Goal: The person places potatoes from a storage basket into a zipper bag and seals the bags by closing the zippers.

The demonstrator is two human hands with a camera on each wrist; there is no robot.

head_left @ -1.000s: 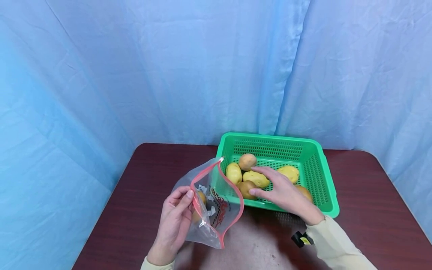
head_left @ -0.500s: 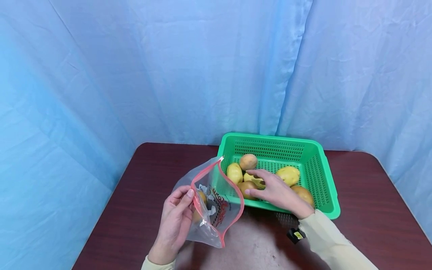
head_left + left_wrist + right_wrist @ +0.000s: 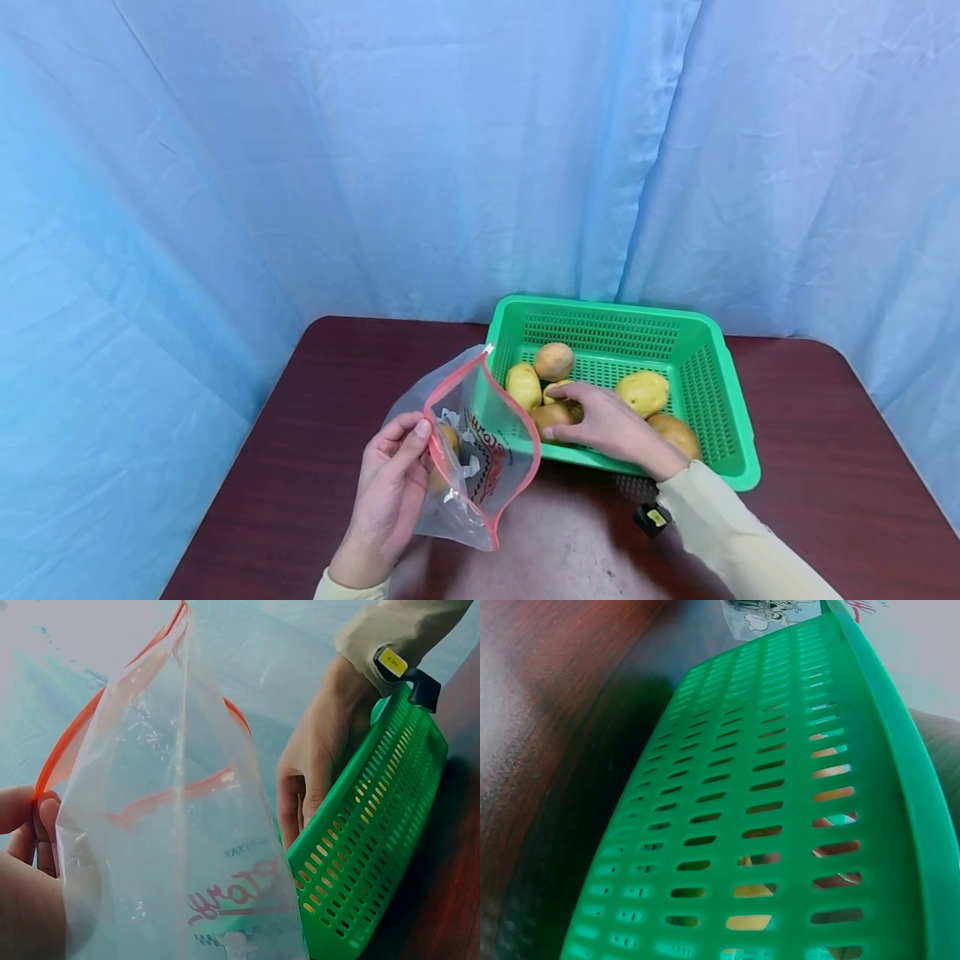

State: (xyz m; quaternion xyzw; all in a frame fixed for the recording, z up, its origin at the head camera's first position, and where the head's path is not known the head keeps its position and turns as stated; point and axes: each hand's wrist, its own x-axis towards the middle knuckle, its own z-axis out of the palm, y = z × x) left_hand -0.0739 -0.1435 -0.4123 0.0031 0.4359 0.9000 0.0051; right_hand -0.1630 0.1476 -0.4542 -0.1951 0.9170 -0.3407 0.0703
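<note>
In the head view my left hand [image 3: 393, 483] pinches the near side of a clear zip bag [image 3: 502, 467] with a red zip edge, its mouth gaping toward the basket. Brownish potatoes [image 3: 441, 479] show through the plastic. My right hand [image 3: 611, 425] reaches over the near rim of a green plastic basket [image 3: 731, 400], thumb and fingers curled round a brown potato [image 3: 547, 419]. Yellow potatoes [image 3: 522, 386] and a tan potato [image 3: 555, 362] lie beside it. From the left wrist, the right fingers [image 3: 319, 776] dip behind the basket wall; the right wrist view shows mostly that slotted wall [image 3: 727, 795].
A yellow potato [image 3: 642, 393] and a larger brown one [image 3: 675, 435] sit in the basket's right part. The basket stands on a dark red-brown table [image 3: 300, 467], before blue curtains [image 3: 450, 167]. A small black device [image 3: 650, 519] is by the right cuff.
My right hand has shifted slightly left and lower into the basket, its fingers closing in round the brown potato. The left hand and the bag have stayed nearly still.
</note>
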